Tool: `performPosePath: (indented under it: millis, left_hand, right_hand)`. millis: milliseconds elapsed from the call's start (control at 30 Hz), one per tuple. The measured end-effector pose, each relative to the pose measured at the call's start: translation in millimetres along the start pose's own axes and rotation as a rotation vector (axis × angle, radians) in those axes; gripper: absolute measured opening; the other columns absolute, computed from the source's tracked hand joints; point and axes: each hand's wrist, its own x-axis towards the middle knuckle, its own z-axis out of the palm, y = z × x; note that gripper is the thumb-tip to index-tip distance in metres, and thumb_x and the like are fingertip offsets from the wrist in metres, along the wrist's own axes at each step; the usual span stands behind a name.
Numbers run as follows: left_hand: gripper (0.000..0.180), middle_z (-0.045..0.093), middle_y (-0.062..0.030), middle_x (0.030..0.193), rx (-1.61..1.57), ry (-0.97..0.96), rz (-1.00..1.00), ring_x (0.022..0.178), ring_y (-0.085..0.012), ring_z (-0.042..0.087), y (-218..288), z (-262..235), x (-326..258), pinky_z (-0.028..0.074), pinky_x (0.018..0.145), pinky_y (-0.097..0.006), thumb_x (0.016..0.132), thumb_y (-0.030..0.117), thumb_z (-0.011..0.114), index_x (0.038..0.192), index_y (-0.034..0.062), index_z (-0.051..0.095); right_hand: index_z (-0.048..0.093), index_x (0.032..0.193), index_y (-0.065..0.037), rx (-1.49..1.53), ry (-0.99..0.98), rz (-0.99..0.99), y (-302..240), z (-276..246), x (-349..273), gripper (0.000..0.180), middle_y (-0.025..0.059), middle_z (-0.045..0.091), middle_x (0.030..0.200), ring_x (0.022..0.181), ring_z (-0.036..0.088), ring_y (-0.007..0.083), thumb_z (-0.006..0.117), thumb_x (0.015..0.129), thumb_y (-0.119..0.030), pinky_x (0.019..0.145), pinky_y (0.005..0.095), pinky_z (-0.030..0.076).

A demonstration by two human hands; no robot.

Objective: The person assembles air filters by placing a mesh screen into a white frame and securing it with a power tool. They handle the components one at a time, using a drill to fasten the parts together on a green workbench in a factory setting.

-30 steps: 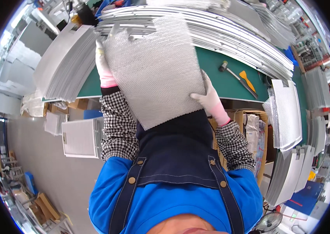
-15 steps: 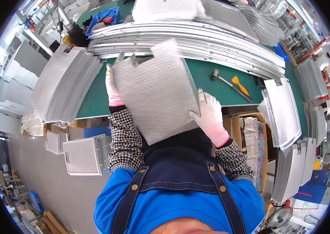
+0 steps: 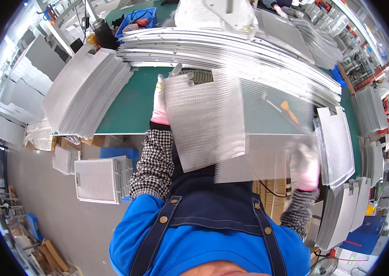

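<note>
My left hand (image 3: 159,103), in a white glove with a pink cuff, grips the left edge of a notched silver metal mesh sheet (image 3: 190,124) in front of my apron. It looks thick enough to be more than one layer. Out to the right, a see-through mesh sheet (image 3: 268,158) overlaps the first one's right side. At its right edge is my gloved right hand (image 3: 307,168), closed on that sheet, though motion blurs the fingers. Through the thin mesh show a hammer (image 3: 273,105) and an orange scraper (image 3: 289,112) on the green table (image 3: 127,110).
Mesh stacks stand at the table's left (image 3: 82,92) and right (image 3: 337,142). Long silver metal strips (image 3: 167,46) lie across the back, with a blue bin (image 3: 137,20) behind them. Below the right side are cardboard boxes (image 3: 275,202); framed mesh panels (image 3: 98,179) stand low at the left.
My right hand has swung right, drawing a see-through mesh sheet away from the one in my left hand. The left hand and its sheet sit farther right in the view.
</note>
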Motion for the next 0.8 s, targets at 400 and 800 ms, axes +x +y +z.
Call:
performPosePath:
  millis: [400, 800]
  left_hand:
    - [0.065, 0.057, -0.0189, 0.135, -0.055, 0.008, -0.106, 0.113, -0.0292, 0.058, -3, 12, -4, 0.049, 0.103, -0.048, 0.100, 0.052, 0.055, 0.148, 0.0078, 0.046]
    - [0.070, 0.063, -0.0147, 0.120, 0.018, 0.011, -0.196, 0.103, -0.0255, 0.061, -32, 13, 2, 0.055, 0.088, -0.043, 0.092, 0.062, 0.063, 0.140, 0.0134, 0.051]
  right_hand:
    - [0.065, 0.128, -0.002, -1.772, 0.483, -0.095, -64, -144, -39, 0.045, 0.0210, 0.062, 0.127, 0.115, 0.060, 0.0343, 0.065, 0.090, -0.025, 0.102, 0.0466, 0.044]
    - [0.057, 0.136, -0.001, -1.146, 0.403, -0.459, -136, -122, 348, 0.060, 0.0224, 0.061, 0.134, 0.128, 0.056, 0.0376, 0.062, 0.094, -0.044, 0.109, 0.0430, 0.044]
